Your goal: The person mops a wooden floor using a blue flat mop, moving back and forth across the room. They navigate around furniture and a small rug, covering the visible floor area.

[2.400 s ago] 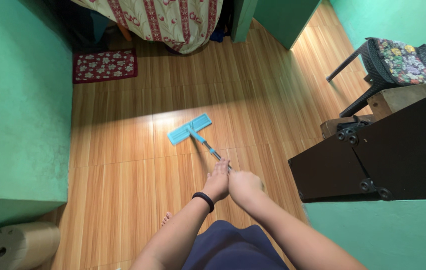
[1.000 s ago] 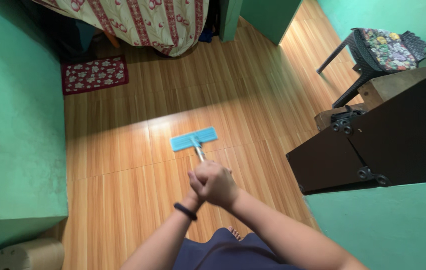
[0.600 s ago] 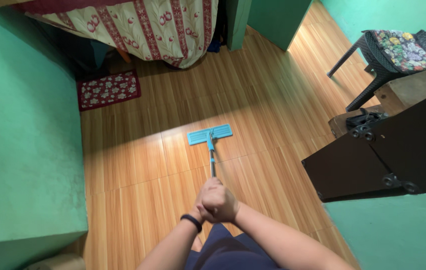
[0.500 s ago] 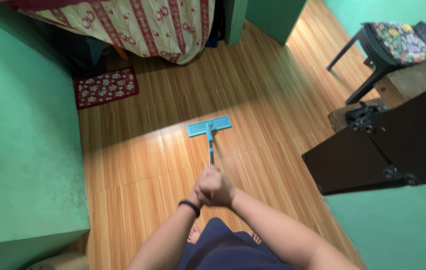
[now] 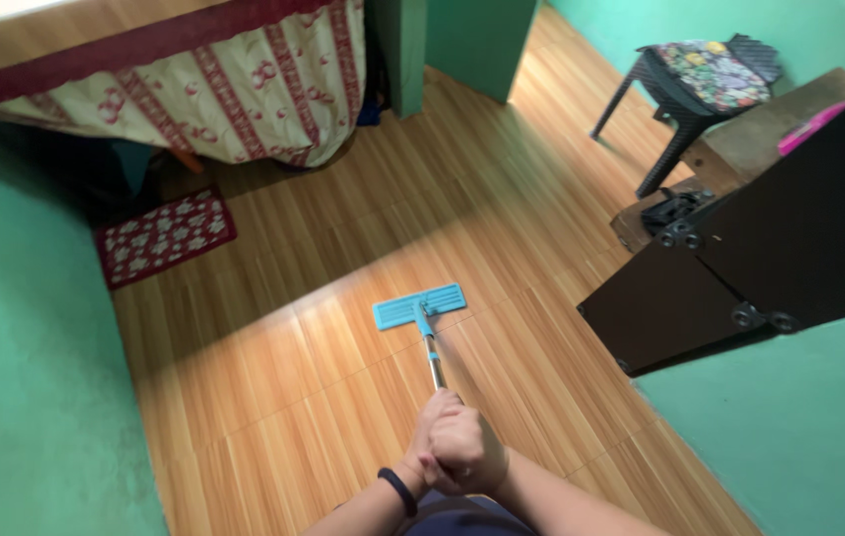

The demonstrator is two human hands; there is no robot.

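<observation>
Now both our hands, left hand and right hand, clasp tight around the mop handle, apparently overlapped. The blue mop head has slid nearer us, mid-floor, well short of the red mat.

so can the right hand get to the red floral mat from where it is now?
Probably not. The right hand is wrapped with the left hand on the mop handle; the red mat lies far across open floor, by the bed.
</observation>
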